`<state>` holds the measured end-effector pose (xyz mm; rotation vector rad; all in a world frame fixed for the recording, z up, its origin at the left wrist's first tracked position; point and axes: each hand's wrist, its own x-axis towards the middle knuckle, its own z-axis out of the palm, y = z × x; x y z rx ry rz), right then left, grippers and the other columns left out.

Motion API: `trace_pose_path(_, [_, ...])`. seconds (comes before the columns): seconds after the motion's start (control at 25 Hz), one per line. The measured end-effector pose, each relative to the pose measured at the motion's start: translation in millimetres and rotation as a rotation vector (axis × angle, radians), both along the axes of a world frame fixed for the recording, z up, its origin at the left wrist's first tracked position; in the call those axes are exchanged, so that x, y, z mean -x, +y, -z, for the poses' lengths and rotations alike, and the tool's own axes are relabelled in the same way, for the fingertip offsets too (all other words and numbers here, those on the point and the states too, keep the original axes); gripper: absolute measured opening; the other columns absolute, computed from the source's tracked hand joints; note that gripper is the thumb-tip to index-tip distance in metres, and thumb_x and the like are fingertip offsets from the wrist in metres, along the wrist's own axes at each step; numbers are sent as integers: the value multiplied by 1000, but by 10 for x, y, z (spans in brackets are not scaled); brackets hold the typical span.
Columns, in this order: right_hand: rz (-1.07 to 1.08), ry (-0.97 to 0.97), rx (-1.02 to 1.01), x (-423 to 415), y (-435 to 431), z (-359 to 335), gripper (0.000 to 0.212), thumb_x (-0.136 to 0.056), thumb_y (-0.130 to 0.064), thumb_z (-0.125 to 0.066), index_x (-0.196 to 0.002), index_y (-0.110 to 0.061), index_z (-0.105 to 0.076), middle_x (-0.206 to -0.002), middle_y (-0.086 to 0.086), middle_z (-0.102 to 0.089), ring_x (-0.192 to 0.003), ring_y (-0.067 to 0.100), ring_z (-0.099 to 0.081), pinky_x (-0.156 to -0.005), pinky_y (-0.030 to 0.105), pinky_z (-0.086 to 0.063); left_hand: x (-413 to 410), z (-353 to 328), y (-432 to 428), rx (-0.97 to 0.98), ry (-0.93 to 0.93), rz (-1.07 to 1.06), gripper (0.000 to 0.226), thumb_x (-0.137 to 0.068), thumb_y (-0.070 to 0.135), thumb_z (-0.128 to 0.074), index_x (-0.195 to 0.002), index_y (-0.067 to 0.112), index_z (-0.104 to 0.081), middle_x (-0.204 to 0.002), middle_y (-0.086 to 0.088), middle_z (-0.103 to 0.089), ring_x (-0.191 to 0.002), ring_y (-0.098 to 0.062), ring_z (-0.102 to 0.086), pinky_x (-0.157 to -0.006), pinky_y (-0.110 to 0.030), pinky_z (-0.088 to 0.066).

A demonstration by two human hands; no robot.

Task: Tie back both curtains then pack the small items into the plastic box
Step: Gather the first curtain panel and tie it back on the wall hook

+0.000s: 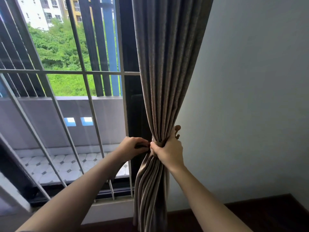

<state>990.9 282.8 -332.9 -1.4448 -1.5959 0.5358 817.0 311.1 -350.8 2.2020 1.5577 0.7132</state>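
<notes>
A grey-brown curtain (164, 67) hangs at the right side of the window, gathered into a tight bunch at waist height. A matching fabric tie-back (157, 143) circles the bunch. My right hand (168, 152) grips the gathered curtain and the tie-back from the right. My left hand (133, 148) pinches the dark loose end of the tie-back just left of the bunch. A brown wall hook (177, 129) pokes out behind my right hand. The second curtain, the small items and the plastic box are out of view.
Grey metal window bars (70, 72) cover the window on the left, with a tiled balcony (66, 164) beyond. A plain white wall (250, 97) fills the right side. A dark wooden floor (267, 213) lies below the wall.
</notes>
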Motion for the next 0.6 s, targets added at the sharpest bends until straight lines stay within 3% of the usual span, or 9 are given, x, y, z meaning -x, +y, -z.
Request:
trace_pose_path(0.08, [11, -37, -1, 5, 5, -75, 57, -77, -35, -69, -126, -15, -48, -94, -5, -68, -90, 16, -67, -83, 22, -52, 2, -4, 43, -18, 103, -186, 27, -90, 41, -57, -97, 20, -73, -77, 3, -68, -73, -12, -62, -66, -26, -49])
trace_pose_path(0.16, [-21, -68, 4, -44, -30, -152, 42, -81, -33, -69, -118, -16, -55, -88, -7, -64, -85, 12, -65, -75, 11, -43, 25, 3, 118, 37, 167, -326, 40, -91, 50, -49, -92, 16, -72, -72, 2, -60, -68, -16, -57, -55, -27, -42])
trace_pose_path(0.28, [-49, -72, 42, -110, -85, -212, 38, -82, -36, -69, -113, -16, -60, -81, -12, -57, -88, 15, -64, -73, 13, -42, -23, 33, 272, 154, 62, -370, 44, -92, 50, -48, -97, 13, -71, -75, 0, -59, -68, -15, -54, -52, -23, -37])
trace_pose_path(0.4, [-64, -59, 77, -156, -82, -216, 34, -81, -34, -71, -109, -18, -61, -69, -22, -48, -69, 1, -56, -58, 0, -36, -96, 31, 420, 148, 19, -421, 43, -89, 51, -52, -92, 13, -72, -74, -2, -60, -73, -21, -58, -60, -28, -39])
trace_pose_path(0.48, [-83, -51, 87, -194, -60, -217, 35, -81, -32, -71, -110, -16, -60, -68, -23, -46, -59, -7, -45, -49, -3, -34, -71, -6, 473, 102, 64, -449, 42, -87, 55, -53, -86, 17, -72, -74, -2, -61, -74, -23, -60, -59, -29, -40])
trace_pose_path(0.6, [-113, -86, 120, -225, -35, -229, 39, -81, -32, -71, -114, -13, -59, -70, -21, -44, -63, -4, -45, -47, -3, -34, 9, -13, 441, 27, 175, -458, 44, -85, 61, -50, -82, 22, -71, -76, -2, -63, -74, -24, -61, -58, -30, -45])
